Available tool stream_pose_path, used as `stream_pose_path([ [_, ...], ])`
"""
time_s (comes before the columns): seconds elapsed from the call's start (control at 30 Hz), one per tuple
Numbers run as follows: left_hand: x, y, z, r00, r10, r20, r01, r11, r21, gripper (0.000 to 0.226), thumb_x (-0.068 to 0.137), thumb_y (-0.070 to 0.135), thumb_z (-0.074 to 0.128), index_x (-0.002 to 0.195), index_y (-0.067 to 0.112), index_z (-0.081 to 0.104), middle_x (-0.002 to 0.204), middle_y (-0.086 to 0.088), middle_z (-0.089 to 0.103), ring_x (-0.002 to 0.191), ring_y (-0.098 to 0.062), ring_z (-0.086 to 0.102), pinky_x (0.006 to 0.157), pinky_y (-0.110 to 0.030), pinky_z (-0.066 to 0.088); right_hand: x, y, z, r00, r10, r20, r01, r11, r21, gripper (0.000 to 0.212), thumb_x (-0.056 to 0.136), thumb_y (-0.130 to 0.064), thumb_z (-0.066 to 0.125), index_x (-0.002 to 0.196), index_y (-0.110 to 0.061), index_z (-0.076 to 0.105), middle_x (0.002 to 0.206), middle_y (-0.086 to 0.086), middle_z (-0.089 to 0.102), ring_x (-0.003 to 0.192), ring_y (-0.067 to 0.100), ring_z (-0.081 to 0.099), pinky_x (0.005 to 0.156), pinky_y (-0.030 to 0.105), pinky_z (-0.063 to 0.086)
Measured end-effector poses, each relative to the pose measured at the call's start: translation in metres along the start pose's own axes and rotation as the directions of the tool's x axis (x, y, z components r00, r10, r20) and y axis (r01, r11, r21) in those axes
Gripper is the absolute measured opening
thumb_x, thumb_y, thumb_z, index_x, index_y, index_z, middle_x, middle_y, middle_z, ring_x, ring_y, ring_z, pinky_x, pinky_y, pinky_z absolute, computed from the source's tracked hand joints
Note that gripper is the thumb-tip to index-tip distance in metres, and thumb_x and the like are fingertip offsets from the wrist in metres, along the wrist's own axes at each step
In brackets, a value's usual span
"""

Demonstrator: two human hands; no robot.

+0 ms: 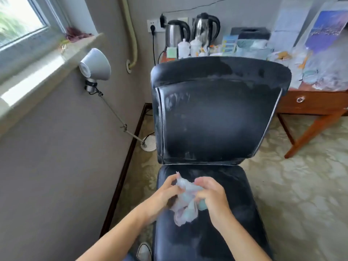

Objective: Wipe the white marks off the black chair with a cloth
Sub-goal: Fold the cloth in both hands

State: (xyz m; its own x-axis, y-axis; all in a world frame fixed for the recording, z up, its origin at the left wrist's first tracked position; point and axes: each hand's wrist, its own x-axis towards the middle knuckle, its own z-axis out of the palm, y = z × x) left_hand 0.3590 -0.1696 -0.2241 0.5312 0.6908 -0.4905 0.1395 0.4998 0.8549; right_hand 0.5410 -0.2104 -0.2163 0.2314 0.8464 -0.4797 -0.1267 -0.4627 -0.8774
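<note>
The black chair stands in front of me, its backrest upright and its seat running toward the bottom edge. White marks smear the upper left of the backrest, and a pale haze runs along its top edge. Above the seat, my left hand and my right hand both grip a crumpled pale blue and pink cloth. The cloth bunches between my fingers and hangs down a little toward the seat.
A white floor lamp leans by the wall at left, its base beside the chair. Behind the chair stands a wooden desk crowded with two kettles, bottles and bags. A window sill runs along the left. Patterned carpet lies to the right.
</note>
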Motion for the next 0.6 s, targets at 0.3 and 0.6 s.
stream_pose_path([
  [0.3,-0.115,0.136,0.045,0.938,0.077,-0.339,-0.088,0.996,-0.017,0.038,0.107,0.036,0.057,0.114,0.003,0.074,0.110,-0.014,0.079,0.105,-0.034,0.075,0.101,-0.051,0.057,-0.061,-0.175,0.005,0.952,0.007,0.305,0.115,0.917,-0.381,0.019,0.091,-0.016,0.064,0.108,-0.024,0.070,0.104,0.003,0.071,0.095,0.016,0.070,0.077,0.033,0.058],
  [0.6,-0.172,0.188,-0.055,0.799,0.296,-0.523,-0.275,0.954,0.119,0.030,0.093,0.013,0.078,0.121,0.010,0.069,0.114,-0.005,0.078,0.109,-0.023,0.074,0.097,-0.039,0.059,-0.055,-0.258,0.134,0.887,-0.065,0.457,0.204,0.943,-0.262,0.019,0.099,-0.032,0.067,0.108,-0.020,0.078,0.102,0.003,0.079,0.101,0.024,0.075,0.094,0.047,0.060],
])
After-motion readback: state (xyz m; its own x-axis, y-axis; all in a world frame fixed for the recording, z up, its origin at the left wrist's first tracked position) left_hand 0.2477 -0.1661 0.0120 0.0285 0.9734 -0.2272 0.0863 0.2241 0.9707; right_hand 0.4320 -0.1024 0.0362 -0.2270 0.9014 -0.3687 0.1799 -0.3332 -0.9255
